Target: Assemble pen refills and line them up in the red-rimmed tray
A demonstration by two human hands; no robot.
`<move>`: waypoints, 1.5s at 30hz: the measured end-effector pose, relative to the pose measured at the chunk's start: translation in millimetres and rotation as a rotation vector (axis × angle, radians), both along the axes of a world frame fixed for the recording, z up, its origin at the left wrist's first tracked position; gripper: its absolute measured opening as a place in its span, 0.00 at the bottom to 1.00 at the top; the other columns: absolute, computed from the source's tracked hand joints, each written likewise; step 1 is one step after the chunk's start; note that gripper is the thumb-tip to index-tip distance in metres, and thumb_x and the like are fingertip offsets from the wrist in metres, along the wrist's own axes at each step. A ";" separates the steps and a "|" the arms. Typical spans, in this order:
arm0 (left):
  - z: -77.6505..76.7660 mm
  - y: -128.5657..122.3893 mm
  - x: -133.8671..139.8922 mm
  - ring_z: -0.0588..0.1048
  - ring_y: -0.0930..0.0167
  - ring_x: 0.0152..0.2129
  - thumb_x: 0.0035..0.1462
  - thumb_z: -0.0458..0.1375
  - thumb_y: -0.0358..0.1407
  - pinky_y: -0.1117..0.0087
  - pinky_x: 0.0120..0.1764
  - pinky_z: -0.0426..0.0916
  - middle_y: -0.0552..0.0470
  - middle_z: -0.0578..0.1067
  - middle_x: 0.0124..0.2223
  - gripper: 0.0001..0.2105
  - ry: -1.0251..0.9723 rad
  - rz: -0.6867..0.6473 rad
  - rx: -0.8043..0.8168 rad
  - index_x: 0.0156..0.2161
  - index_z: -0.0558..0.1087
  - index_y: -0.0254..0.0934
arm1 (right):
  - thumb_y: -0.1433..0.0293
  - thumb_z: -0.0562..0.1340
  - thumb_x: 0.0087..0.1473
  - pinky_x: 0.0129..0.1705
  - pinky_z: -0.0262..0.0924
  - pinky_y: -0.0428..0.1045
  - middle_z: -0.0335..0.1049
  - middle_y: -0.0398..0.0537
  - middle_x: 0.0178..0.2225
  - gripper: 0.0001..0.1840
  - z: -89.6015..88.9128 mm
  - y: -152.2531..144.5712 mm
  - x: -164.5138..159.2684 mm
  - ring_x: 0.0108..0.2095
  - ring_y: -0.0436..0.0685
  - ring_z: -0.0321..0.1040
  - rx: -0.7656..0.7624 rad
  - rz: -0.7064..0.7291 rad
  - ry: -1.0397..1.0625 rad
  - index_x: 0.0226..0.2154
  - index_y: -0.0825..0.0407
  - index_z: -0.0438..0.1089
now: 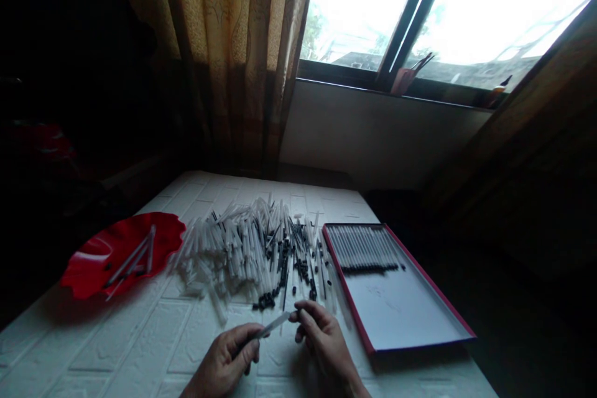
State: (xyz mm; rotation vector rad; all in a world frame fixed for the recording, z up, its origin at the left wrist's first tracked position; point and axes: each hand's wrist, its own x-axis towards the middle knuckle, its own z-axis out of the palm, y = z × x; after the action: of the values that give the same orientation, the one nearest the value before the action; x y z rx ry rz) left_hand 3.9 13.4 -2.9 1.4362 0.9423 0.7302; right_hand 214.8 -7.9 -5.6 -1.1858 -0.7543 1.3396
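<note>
My left hand (231,354) is closed around a translucent pen barrel (276,324), which slants up to the right above the near part of the table. At the barrel's far end, the thumb and fingers of my right hand (321,336) pinch a small black pen plug (293,316); whether it is seated in the barrel I cannot tell. Just beyond both hands lies a heap of clear pen barrels (237,249). Black pen plugs (265,301) and thin dark refills are scattered along its right side.
To the right, a shallow red-edged box (415,348) holds a row of pens (368,249) with black ends at its far side. A red wavy-rimmed bowl (88,261) with a few pen parts stands left. The white brick-patterned table (125,336) ends near a curtain (228,43) and window.
</note>
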 end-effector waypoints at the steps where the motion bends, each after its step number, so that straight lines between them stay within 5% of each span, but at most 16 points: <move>1: -1.1 -0.2 -0.4 0.65 0.74 0.18 0.52 0.56 0.58 0.75 0.23 0.64 0.55 0.70 0.23 0.25 0.017 0.003 0.019 0.40 0.79 0.38 | 0.50 0.72 0.40 0.19 0.49 0.41 0.73 0.45 0.22 0.26 2.0 0.4 1.5 0.17 0.47 0.62 -0.032 0.006 0.081 0.32 0.54 0.73; 6: 0.7 -1.1 -0.5 0.74 0.68 0.24 0.54 0.57 0.53 0.72 0.31 0.70 0.50 0.78 0.27 0.20 0.134 0.024 0.133 0.41 0.80 0.42 | 0.58 0.76 0.35 0.17 0.38 0.38 0.63 0.37 0.18 0.23 9.0 -0.8 15.0 0.15 0.42 0.51 -0.143 -0.022 0.410 0.28 0.54 0.70; 11: 4.5 -0.8 1.5 0.79 0.60 0.37 0.50 0.62 0.50 0.69 0.42 0.71 0.48 0.83 0.38 0.15 0.177 0.082 0.162 0.38 0.82 0.46 | 0.66 0.77 0.32 0.16 0.36 0.37 0.68 0.41 0.23 0.22 6.6 -2.7 21.8 0.16 0.41 0.50 -0.159 0.033 0.577 0.31 0.53 0.71; 26: 5.1 -0.5 2.0 0.81 0.62 0.36 0.57 0.58 0.40 0.71 0.40 0.73 0.50 0.83 0.39 0.11 0.258 -0.018 0.325 0.43 0.80 0.48 | 0.66 0.76 0.34 0.20 0.43 0.38 0.70 0.39 0.22 0.18 18.1 -2.6 13.7 0.16 0.41 0.56 -0.139 0.125 0.472 0.27 0.54 0.71; 45: -2.2 -1.1 2.1 0.82 0.71 0.35 0.59 0.57 0.36 0.79 0.39 0.74 0.55 0.83 0.39 0.10 0.250 0.009 0.619 0.44 0.78 0.45 | 0.63 0.76 0.35 0.19 0.44 0.40 0.60 0.32 0.17 0.18 13.5 -3.1 17.9 0.17 0.42 0.53 -0.179 0.191 0.349 0.27 0.52 0.71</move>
State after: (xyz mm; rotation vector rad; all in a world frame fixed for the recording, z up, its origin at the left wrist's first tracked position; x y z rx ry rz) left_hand 6.0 12.3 -5.1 2.1037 0.9546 0.9103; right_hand 232.6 -11.0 7.9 -0.9963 -0.5122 1.7478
